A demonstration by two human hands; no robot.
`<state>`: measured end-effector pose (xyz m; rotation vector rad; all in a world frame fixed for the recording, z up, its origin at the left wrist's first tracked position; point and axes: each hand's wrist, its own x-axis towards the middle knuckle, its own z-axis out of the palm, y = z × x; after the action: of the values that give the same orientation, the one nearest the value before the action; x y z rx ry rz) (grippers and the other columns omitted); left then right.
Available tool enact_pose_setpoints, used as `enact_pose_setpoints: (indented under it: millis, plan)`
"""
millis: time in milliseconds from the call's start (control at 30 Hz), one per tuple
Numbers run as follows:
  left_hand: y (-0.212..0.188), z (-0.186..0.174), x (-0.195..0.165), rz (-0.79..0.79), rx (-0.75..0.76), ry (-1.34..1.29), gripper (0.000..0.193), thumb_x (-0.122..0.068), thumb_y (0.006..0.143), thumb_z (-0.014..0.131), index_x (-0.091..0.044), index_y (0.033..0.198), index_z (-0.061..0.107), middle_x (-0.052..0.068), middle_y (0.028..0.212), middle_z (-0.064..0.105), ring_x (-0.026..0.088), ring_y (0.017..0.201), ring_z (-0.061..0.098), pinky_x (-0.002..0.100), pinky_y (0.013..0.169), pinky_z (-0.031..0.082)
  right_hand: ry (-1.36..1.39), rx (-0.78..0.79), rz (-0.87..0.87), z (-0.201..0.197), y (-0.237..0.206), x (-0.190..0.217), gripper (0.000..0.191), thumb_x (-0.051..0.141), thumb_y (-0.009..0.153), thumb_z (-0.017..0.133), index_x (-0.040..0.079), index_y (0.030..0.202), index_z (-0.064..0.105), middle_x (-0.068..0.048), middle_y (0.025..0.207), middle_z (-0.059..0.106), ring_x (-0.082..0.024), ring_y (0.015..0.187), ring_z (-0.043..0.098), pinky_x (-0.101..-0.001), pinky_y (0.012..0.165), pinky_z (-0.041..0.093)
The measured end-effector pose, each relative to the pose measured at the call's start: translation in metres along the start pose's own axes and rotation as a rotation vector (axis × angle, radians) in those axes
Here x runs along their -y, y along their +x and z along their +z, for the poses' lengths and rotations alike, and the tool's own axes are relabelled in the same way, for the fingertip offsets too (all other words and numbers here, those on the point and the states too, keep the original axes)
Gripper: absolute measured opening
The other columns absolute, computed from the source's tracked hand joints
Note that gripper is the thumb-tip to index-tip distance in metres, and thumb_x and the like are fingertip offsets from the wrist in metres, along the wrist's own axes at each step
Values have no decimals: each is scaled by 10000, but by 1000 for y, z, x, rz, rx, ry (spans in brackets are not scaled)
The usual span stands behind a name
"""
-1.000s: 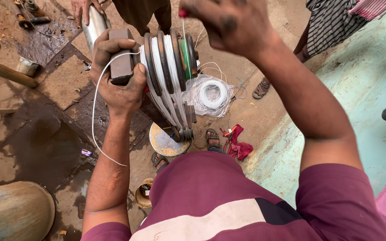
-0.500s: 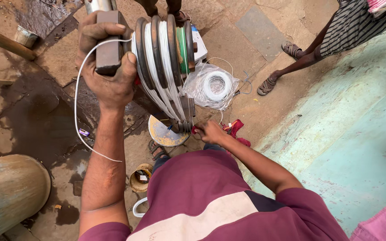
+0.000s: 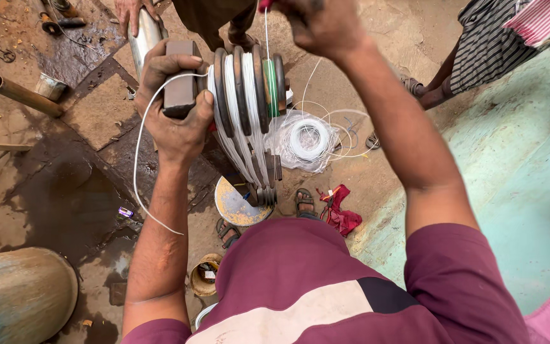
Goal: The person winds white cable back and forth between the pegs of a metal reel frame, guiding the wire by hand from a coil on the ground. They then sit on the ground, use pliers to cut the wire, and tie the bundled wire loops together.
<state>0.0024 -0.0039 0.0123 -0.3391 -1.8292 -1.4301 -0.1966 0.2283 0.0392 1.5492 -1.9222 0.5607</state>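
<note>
Nearest is the person's maroon shirt [image 3: 326,293] with its pale stripe, filling the bottom of the view, and both bare forearms rise from it.

The left hand [image 3: 176,105] is closed tight around a dark block-shaped handle [image 3: 181,76] at the side of a winding former [image 3: 249,108], a stack of dark ribbed discs with white wire wound in the grooves and a green band on the far disc. The former is held up in the air between the two arms. A loose white wire [image 3: 140,165] leaves the handle, loops down beside the left forearm and ends near the elbow.

The right hand [image 3: 316,25] is raised at the top edge, just above the former, fingers pinched shut on something small and red, too little of it showing to tell what. A thin white strand runs straight down from that pinch to the discs.

On the ground below lie a round tin lid [image 3: 237,204] smeared yellow, a pair of sandals [image 3: 303,200], and a red rag [image 3: 338,213]. Just beyond is a coil of white wire [image 3: 307,140] in a clear bag, loose turns spilling around it.

Left of the arm the earth floor is dark and wet. A big rusty drum [image 3: 17,296] sits at the lower left corner, and a metal pipe [image 3: 23,95] lies further up.

At the far edge another person's hand [image 3: 128,13] rests on a shiny metal tube [image 3: 142,38], and someone in a striped skirt [image 3: 485,44] stands at the upper right beside a pale green slab [image 3: 529,178].
</note>
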Motion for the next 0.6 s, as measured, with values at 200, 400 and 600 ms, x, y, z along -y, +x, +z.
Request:
enact_pose_setpoints:
  millis: [200,400,600]
  plan:
    - [-3,-6,-22,-109,-4,-51,473,-466,888,796,-75,1124,673,110,1277,609,243,1227,589,391,1071,459,300,579,1005,158,-182,94,341,227,877,562,208,1142,776,-172,991,741,-364,916,722,-470,860,580]
    - [8,-4,-16,-2,-33,63,462,-474,943,742,-59,1127,658,54,1096,620,233,1268,537,424,1127,456,579,680,1063,145,-265,220,252,218,925,646,124,1149,714,-169,946,728,-397,810,696,-486,771,565]
    - [19,0,-4,4,-45,60,504,-506,944,755,-50,1129,647,34,1019,638,216,1174,540,416,1112,432,292,555,315,21,-174,192,471,189,712,700,52,1161,669,-125,988,699,-299,880,715,-435,734,570]
